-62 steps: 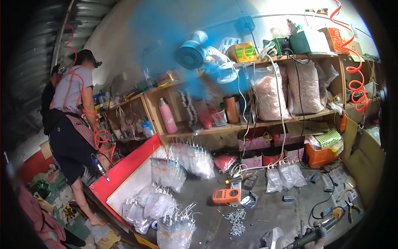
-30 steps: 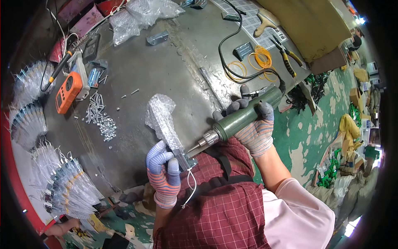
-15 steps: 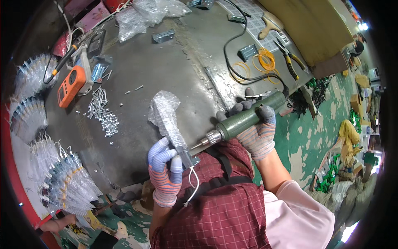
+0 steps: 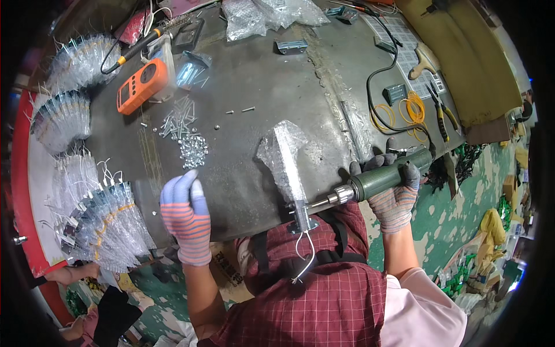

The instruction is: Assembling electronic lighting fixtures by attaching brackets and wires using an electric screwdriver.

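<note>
My right hand [image 4: 396, 199], in a striped glove with grey fingertips, is wrapped round a green electric screwdriver [image 4: 384, 180]. Its bit points left and meets or overlaps a metal bracket [image 4: 302, 218] on the end of a bubble-wrapped strip [image 4: 287, 165]. That strip lies over the table's near edge, with white wires [image 4: 312, 254] hanging toward my apron. A small metal piece [image 4: 403, 151] shows by my right fingers. My left hand [image 4: 186, 217], gloved in blue and orange stripes, is open, fingers stretched toward a pile of small nuts [image 4: 193, 151]; nothing shows in it.
Screws [image 4: 178, 118] lie beyond the nuts, near an orange meter [image 4: 141, 87]. Fanned bundles of wrapped strips [image 4: 110, 231] line the left side. Pliers [image 4: 442, 113], orange wire [image 4: 414, 107], a brush [image 4: 425, 61] and a black cable [image 4: 370, 87] are at the right. Another person's arm [image 4: 75, 273] shows lower left.
My left hand has let go of the wrapped strip and moved left to the nuts. The strip stays by the bit. The whole view has shifted, so the table's things appear further right.
</note>
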`<act>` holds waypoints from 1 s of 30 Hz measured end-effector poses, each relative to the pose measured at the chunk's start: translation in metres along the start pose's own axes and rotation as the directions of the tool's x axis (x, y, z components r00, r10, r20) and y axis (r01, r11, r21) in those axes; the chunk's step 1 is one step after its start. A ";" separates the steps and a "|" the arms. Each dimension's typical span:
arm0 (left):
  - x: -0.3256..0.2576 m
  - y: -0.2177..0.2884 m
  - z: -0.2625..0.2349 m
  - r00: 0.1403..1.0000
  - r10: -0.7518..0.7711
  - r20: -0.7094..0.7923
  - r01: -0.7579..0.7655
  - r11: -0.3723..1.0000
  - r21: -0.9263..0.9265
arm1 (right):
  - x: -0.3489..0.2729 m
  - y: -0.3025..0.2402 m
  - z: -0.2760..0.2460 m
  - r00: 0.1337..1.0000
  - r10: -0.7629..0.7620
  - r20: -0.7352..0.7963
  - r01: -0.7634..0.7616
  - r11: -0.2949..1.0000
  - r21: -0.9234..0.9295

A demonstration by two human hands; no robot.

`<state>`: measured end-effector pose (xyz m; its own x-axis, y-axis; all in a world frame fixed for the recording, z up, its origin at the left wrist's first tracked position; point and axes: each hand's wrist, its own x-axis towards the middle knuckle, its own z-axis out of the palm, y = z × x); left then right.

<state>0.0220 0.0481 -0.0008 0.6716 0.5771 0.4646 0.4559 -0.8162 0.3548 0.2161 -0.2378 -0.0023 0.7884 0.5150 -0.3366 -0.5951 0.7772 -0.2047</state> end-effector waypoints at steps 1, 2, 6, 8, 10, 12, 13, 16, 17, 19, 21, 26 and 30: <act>0.006 0.001 0.002 1.000 -0.002 -0.001 0.002 1.000 -0.002 | 0.000 0.000 0.000 1.000 -0.002 -0.010 0.002 1.000 0.017; 0.011 0.004 0.005 0.999 0.026 0.041 -0.028 0.998 0.058 | 0.000 0.001 0.000 1.000 -0.002 -0.010 0.002 1.000 0.014; 0.020 -0.002 0.014 0.997 0.029 0.073 -0.035 0.997 0.075 | 0.001 0.001 0.001 1.000 -0.011 -0.023 0.011 1.000 0.024; 0.020 -0.007 0.013 0.996 0.002 0.088 -0.005 0.999 0.038 | 0.001 0.001 0.000 1.000 -0.009 -0.021 0.010 1.000 0.023; 0.019 -0.008 0.008 0.983 0.008 0.184 -0.005 1.000 -0.013 | 0.001 -0.001 -0.002 1.000 0.000 -0.002 0.000 1.000 0.018; 0.023 -0.003 0.005 0.981 0.064 0.186 -0.069 0.997 0.021 | 0.001 -0.002 -0.003 1.000 0.006 0.007 -0.007 1.000 0.026; 0.025 -0.001 0.004 0.975 0.121 0.188 -0.133 0.990 0.053 | 0.001 -0.002 -0.003 1.000 0.011 0.017 -0.012 0.999 0.033; 0.032 0.003 0.003 0.955 0.164 0.246 -0.207 0.965 0.161 | -0.001 -0.002 0.000 1.000 -0.018 -0.004 0.017 0.999 -0.046; 0.029 0.006 0.003 0.955 0.165 0.245 -0.207 0.966 0.153 | -0.001 0.000 0.001 1.000 -0.024 -0.005 0.023 0.998 -0.052; 0.014 0.019 0.004 0.991 -0.009 0.134 0.037 0.978 -0.203 | -0.002 0.001 0.002 1.000 -0.010 0.009 0.010 1.000 -0.029; -0.020 0.043 -0.008 0.824 -0.345 0.449 0.566 0.498 -0.657 | -0.002 0.000 -0.003 1.000 -0.003 0.031 0.003 1.000 -0.016; -0.065 0.089 0.001 0.733 -0.272 0.624 0.647 -0.005 -0.762 | -0.003 0.000 0.004 1.000 0.010 0.020 -0.010 1.000 -0.008; -0.062 0.094 0.005 0.733 -0.267 0.626 0.671 0.128 -0.730 | -0.005 -0.002 0.003 1.000 0.006 -0.010 -0.006 1.000 -0.004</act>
<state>0.0261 -0.0643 -0.0005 0.7362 0.6239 -0.2624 0.0825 0.3020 0.9497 0.2138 -0.2410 0.0021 0.7834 0.5159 -0.3466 -0.6002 0.7728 -0.2063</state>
